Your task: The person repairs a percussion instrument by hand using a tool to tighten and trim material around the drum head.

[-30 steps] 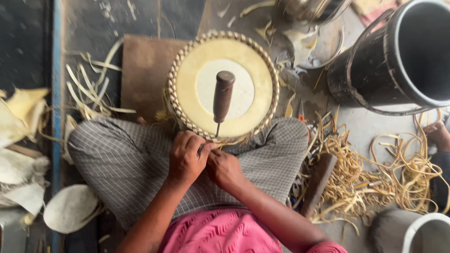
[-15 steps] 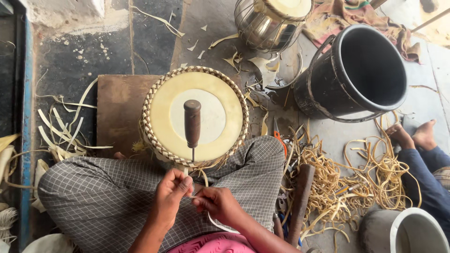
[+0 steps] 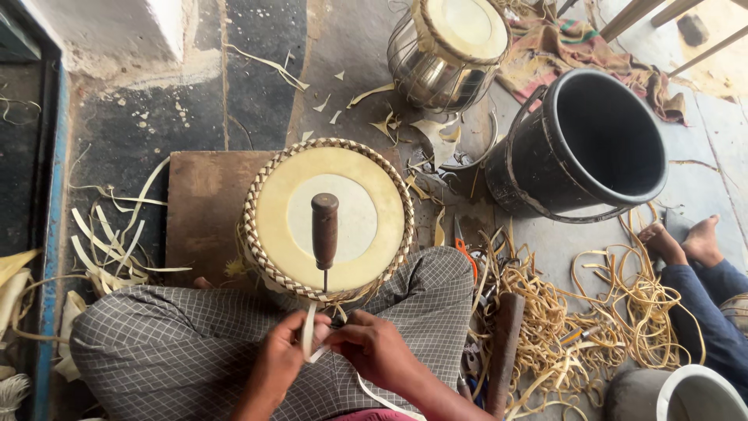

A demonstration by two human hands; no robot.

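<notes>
**Drum lacing, strip pinched between both hands**

Compared with a moment ago the view has tipped up and back, so the drum sits lower in frame and the second drum at the top now shows in full; the hands have dropped toward the bottom edge and a pale strip now stands up between them.

The drum (image 3: 331, 218) is round, with a smooth cream skin, a paler circle in the middle, and a tight braided rim of tan lacing. It's sitting on a flat brown board (image 3: 204, 210). An awl (image 3: 325, 238) with a dark, rounded wooden handle is stuck into the rim at 6 o'clock, thin metal shaft pointing down.

Just past that 6 o'clock edge, over the checked grey cloth on the lap, the left hand (image 3: 279, 366) and right hand (image 3: 372, 351) are closed narrow, both pinching the flat, pale strip (image 3: 308, 331). It rises upright between the fingers, close to the awl's tip but not touching the drum skin.

At 2 o'clock from the drum there's a glossy black bucket (image 3: 580, 148), at 1 o'clock a shiny metal-bodied drum (image 3: 450, 51), and at 4 o'clock a loose tangle of yellowish lacing (image 3: 561, 327).
</notes>
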